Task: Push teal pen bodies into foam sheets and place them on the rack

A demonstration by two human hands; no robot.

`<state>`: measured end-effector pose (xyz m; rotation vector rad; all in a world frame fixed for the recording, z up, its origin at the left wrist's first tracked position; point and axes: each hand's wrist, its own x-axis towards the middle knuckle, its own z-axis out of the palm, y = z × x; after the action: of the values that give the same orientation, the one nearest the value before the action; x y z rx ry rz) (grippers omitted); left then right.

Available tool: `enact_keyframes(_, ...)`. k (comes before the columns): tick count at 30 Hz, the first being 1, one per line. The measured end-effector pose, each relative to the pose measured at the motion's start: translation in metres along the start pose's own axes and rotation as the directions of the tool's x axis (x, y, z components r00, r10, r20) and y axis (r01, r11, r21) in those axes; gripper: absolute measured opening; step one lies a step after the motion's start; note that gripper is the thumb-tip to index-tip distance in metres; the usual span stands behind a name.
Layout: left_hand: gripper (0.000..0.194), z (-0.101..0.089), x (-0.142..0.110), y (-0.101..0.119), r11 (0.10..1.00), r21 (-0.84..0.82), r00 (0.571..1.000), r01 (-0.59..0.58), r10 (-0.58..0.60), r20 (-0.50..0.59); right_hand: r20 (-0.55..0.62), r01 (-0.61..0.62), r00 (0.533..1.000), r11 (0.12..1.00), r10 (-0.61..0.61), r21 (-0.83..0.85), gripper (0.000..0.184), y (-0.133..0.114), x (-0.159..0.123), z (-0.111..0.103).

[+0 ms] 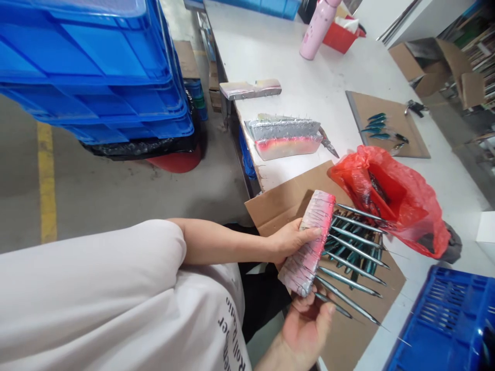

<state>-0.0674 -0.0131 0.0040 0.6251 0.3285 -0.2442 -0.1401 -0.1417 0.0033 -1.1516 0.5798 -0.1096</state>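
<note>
My left hand (289, 241) is closed round a pink and silver painted block (309, 242) with several long thin dark lures (353, 242) sticking out of it on pins. My right hand (309, 322) is below the block, fingers half curled near the lowest lure and the block's bottom end; what it holds is not clear. Both hands hover over a sheet of brown cardboard (282, 198) at the table's near edge. More teal lures (350, 257) lie on the cardboard under the block.
A red plastic bag (402, 203) lies open to the right. Two more painted blocks (284, 136) (249, 89) rest on the white table (294, 56). A second cardboard sheet (386, 111) bears teal lures. A blue crate (444, 324) sits lower right; stacked blue crates (96, 67) stand left. A pink bottle (317, 28) stands at the back.
</note>
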Motion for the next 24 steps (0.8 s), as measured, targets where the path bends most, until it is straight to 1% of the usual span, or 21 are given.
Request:
enact_keyframes(5, 0.041, 0.0, -0.001, 0.001, 1.0, -0.011, 1.0, -0.005, 0.005, 0.007, 0.018, 0.016, 1.0, 0.999, -0.015, -0.034, 0.013, 0.001, 0.002, -0.003)
enact_keyframes(11, 0.046, 0.0, -0.001, 0.0, 1.0, -0.019, 1.0, 0.003, -0.003, 0.008, 0.021, 0.102, 0.995, 0.991, -0.101, -0.088, 0.011, -0.003, -0.003, -0.005)
enact_keyframes(16, 0.043, 0.0, -0.001, -0.001, 0.999, 0.004, 0.999, -0.046, 0.046, 0.013, -0.033, 0.209, 0.973, 0.933, -0.229, -0.292, 0.021, -0.012, -0.011, -0.007)
enact_keyframes(20, 0.04, 0.001, -0.002, -0.001, 0.998, -0.002, 0.998, -0.061, 0.061, 0.035, -0.057, 0.17, 0.979, 0.937, -0.196, -0.306, 0.02, -0.013, -0.01, -0.008)
enact_keyframes(22, 0.039, 0.002, -0.002, 0.0, 0.999, -0.008, 0.997, -0.054, 0.054, 0.051, -0.033, 0.145, 0.986, 0.946, -0.161, -0.289, 0.018, -0.011, -0.008, -0.01)
enact_keyframes(24, 0.039, 0.002, -0.002, 0.001, 0.999, -0.011, 0.997, -0.041, 0.042, 0.06, 0.016, 0.12, 0.993, 0.959, -0.12, -0.257, 0.014, -0.01, -0.006, -0.011)
